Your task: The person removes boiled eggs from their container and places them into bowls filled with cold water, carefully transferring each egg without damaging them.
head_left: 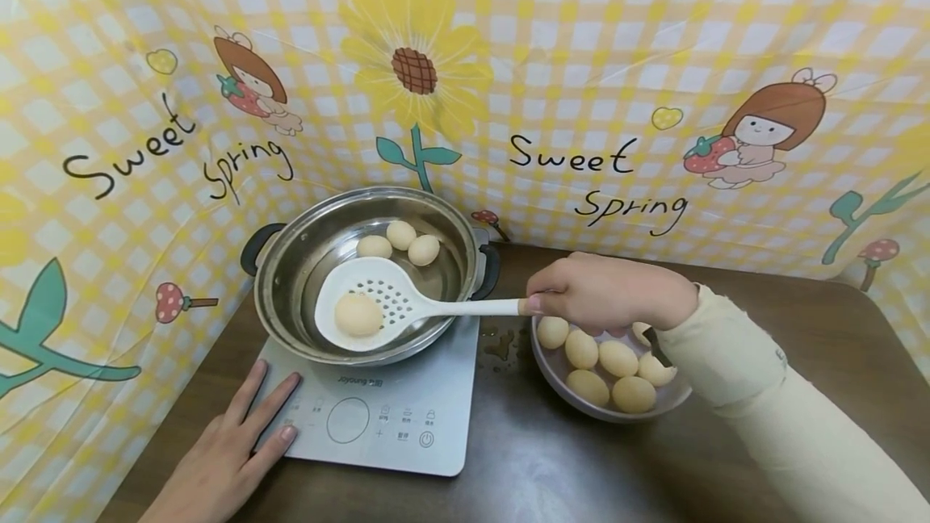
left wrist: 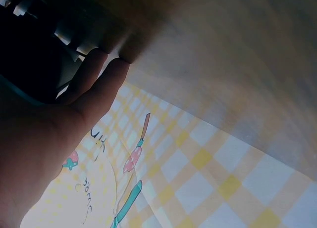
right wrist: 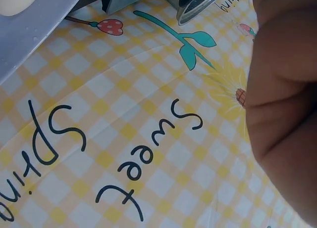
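My right hand grips the handle of a white slotted skimmer. One egg lies in the skimmer's bowl, which is held over a steel pot. Inside the pot, three eggs sit together toward the far side. My left hand rests with fingers spread at the left edge of a white induction cooker under the pot. Below my right hand, a bowl holds several eggs. In the right wrist view only part of the right hand shows, and the skimmer is hidden.
A dark wooden table carries everything. Small wet spots lie between cooker and bowl. A yellow checked cloth with printed flowers hangs behind and at the left, close to the pot's black side handle.
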Motion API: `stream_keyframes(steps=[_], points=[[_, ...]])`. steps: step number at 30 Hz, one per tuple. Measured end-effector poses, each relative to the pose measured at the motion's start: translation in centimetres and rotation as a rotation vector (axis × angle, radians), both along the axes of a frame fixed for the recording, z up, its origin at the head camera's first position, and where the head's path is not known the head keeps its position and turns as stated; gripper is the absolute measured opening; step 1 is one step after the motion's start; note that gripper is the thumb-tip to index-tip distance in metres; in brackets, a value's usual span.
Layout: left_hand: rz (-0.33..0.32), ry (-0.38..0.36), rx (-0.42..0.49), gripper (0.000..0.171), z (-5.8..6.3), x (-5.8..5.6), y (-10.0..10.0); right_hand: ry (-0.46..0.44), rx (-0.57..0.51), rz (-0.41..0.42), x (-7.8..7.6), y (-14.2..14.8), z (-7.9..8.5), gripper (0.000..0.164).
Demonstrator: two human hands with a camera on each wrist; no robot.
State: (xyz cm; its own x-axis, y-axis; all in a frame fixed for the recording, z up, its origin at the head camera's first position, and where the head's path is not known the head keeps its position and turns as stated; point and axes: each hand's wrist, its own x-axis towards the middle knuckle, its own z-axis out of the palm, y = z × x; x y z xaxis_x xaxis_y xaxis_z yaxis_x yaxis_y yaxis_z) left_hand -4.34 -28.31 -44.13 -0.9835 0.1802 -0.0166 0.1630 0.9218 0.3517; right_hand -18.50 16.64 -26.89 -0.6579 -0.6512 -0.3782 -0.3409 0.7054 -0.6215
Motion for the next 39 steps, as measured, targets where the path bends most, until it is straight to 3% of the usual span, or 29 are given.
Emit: stream_keyframes(steps=[12,19,24,39], points=[[-0.004,-0.021,-0.018,0.063,-0.1,-0.1,0.0,-0.137,-0.095,-0.056,0.5,2.4,0.5,0.024],[-0.013,-0.01,-0.026,0.063,-0.1,-0.1,0.0,-0.156,-0.104,-0.093,0.8,4.5,0.8,0.025],[-0.016,-0.01,-0.025,0.063,-0.1,-0.2,-0.1,-0.195,-0.176,-0.14,1.2,6.3,0.5,0.024],[-0.017,0.006,-0.01,0.061,-0.4,-0.2,-0.2,-0.165,-0.192,-0.215,2.9,12.3,0.4,0.027]])
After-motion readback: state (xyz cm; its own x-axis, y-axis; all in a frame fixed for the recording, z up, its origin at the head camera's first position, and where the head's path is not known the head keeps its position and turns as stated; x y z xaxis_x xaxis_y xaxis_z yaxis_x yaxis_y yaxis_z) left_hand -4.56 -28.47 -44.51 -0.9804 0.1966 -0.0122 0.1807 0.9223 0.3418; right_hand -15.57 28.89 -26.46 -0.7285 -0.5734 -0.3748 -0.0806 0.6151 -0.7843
